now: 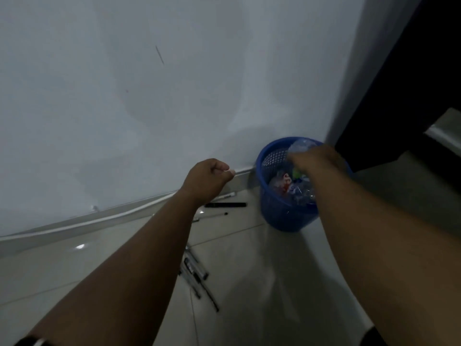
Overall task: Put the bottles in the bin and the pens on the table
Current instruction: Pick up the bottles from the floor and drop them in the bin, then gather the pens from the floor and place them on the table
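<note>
A blue mesh bin (282,216) stands on the tiled floor against the white wall. Inside it lie crushed clear plastic bottles (296,189) with red and green label parts. My right hand (315,158) is over the bin's mouth, closed on a clear plastic bottle (300,145) that sticks out past my fingers. My left hand (208,177) hovers left of the bin as a closed fist with nothing visible in it. Several dark pens (197,273) lie on the floor under my left forearm; a black pen (225,205) and a thin one (215,215) lie nearer the wall.
A white skirting strip (99,218) runs along the wall base. A dark piece of furniture (409,101) rises right of the bin, close to its rim. Glossy floor tiles (249,283) spread between my arms.
</note>
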The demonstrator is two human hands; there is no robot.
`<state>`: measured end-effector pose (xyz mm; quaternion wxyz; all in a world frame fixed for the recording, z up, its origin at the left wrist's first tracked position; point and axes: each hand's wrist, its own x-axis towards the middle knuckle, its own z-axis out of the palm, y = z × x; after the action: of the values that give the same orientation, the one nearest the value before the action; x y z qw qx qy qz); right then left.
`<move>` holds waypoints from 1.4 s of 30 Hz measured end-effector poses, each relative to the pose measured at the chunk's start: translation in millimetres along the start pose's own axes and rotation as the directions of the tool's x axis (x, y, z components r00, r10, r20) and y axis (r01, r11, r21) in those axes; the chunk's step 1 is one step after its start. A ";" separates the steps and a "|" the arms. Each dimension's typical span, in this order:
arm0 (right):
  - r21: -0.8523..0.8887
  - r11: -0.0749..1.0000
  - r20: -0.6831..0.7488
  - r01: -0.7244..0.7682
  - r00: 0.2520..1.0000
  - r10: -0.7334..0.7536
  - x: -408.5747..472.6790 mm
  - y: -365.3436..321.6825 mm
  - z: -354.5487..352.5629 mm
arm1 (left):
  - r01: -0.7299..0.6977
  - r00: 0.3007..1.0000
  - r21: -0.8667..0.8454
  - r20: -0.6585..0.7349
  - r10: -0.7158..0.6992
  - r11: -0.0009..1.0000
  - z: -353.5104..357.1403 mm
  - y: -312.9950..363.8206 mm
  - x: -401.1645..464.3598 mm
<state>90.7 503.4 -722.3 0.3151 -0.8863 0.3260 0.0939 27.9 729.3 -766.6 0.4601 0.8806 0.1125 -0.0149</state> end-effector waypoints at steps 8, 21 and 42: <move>-0.224 0.910 -0.194 0.349 0.899 -0.392 -28.5 -33.7 16.9 | 0.339 0.932 -0.022 -0.127 -0.339 0.941 -6.6 -60.3 -30.1; -0.315 0.660 0.556 0.682 0.696 -0.454 -97.6 -6.2 194.8 | 0.906 0.421 -0.005 0.118 -0.899 0.424 49.7 -161.0 -101.6; -0.494 0.499 0.637 0.712 0.687 -0.351 16.7 38.9 245.3 | 0.790 0.589 -0.014 -0.263 -0.764 0.613 76.8 -193.0 -85.5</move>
<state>88.3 623.9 -940.1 0.0268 -0.9423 -0.1211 0.3110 -90.3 757.4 -955.5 0.3433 0.7602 0.5399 -0.1124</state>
